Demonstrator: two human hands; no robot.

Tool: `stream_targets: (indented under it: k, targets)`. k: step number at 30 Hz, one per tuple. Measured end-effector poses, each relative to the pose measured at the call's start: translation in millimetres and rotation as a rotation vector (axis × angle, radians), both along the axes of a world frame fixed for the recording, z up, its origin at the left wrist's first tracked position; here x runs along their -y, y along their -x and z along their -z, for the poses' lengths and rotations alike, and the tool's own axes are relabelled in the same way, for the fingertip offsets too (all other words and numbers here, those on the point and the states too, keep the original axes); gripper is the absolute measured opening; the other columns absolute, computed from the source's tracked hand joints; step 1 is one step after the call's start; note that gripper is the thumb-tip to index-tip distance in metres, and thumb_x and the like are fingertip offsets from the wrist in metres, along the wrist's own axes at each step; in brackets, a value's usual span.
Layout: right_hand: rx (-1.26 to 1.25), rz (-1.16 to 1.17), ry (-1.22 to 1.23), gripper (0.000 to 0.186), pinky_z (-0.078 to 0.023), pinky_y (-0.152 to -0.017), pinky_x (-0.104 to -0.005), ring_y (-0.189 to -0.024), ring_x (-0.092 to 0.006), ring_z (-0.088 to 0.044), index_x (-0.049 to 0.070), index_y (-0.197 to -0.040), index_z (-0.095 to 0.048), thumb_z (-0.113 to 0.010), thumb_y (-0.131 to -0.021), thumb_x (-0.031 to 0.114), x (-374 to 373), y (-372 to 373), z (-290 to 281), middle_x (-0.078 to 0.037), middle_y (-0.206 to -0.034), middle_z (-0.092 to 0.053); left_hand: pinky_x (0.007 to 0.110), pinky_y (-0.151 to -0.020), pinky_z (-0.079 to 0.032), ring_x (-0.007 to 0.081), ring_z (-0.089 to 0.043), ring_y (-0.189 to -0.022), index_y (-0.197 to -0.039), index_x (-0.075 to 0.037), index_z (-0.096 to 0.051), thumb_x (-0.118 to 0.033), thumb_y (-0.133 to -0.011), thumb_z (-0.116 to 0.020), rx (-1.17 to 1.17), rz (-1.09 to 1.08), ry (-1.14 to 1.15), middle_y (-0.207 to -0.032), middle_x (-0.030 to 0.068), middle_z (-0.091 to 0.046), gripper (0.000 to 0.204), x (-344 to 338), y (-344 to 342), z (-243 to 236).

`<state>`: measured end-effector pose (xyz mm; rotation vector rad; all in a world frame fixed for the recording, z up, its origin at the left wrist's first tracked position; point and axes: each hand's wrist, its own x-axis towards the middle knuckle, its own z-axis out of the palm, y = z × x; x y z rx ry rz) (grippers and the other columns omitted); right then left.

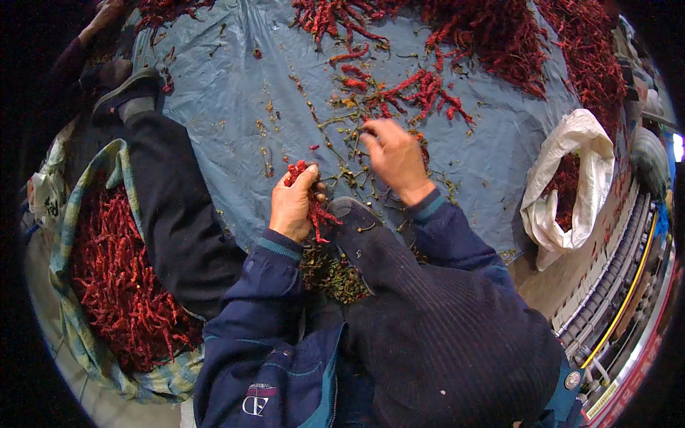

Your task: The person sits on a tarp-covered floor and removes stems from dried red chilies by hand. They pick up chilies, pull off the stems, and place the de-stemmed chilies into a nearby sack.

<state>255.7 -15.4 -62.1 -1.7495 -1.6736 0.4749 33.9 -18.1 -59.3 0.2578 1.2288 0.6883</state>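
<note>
My left hand (292, 207) is closed around a small bunch of dried red chili peppers (319, 217), whose ends stick out above and below the fingers. To its right and a little farther off, my right hand (394, 158) has its fingers curled together above the blue plastic sheet (235, 107). It is slightly blurred, and whatever its fingertips hold is hidden. Loose chili peppers (428, 93) lie on the sheet just beyond the right hand. Green and brown stems (335, 274) are heaped between my legs, with more scattered around both hands.
A checked cloth sack (63, 250) full of red chilies stands at my left. At the right is a white woven sack (599, 153) with chilies inside. Large chili heaps (492, 46) cover the sheet's far side. Another person's hand (103, 18) shows at the upper left.
</note>
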Motion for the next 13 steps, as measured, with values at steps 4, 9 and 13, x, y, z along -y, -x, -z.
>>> stream_targets:
  k: [4,9,13]
  targets:
    - [0.217,0.045,0.217,0.020,-0.055,-0.072,-0.0476,-0.087,-0.0373,-0.066,0.012,-0.104,-0.065,-0.071,-0.087,0.020,-17,-29,19,-0.011,-0.101,-0.064,0.027,-0.061,-0.054,0.0127,-0.064,-0.079,-0.103,-0.010,-0.062,-0.023,-0.096,-0.069,0.018,0.046,0.011,-0.092,-0.0003,-0.064,0.016,-2,-5,-9]
    - [0.183,0.003,0.269,0.020,-0.055,-0.075,-0.0461,-0.091,-0.0368,-0.066,0.012,-0.105,-0.065,-0.071,-0.088,0.022,-15,-29,18,-0.012,-0.101,-0.064,0.028,-0.063,-0.056,0.0145,-0.066,-0.082,-0.107,-0.009,-0.062,-0.023,-0.097,-0.068,0.059,0.079,0.007,-0.098,0.0023,-0.067,0.019,-3,-7,-13]
    - [-0.058,-0.098,0.219,0.022,-0.054,-0.080,-0.0452,-0.098,-0.0368,-0.065,0.011,-0.104,-0.065,-0.072,-0.088,0.025,1,-22,12,-0.014,-0.111,-0.062,0.031,-0.068,-0.058,0.0185,-0.068,-0.083,-0.111,-0.007,-0.063,-0.022,-0.096,-0.070,0.071,0.155,-0.079,-0.101,0.0055,-0.069,0.022,-3,-8,-8]
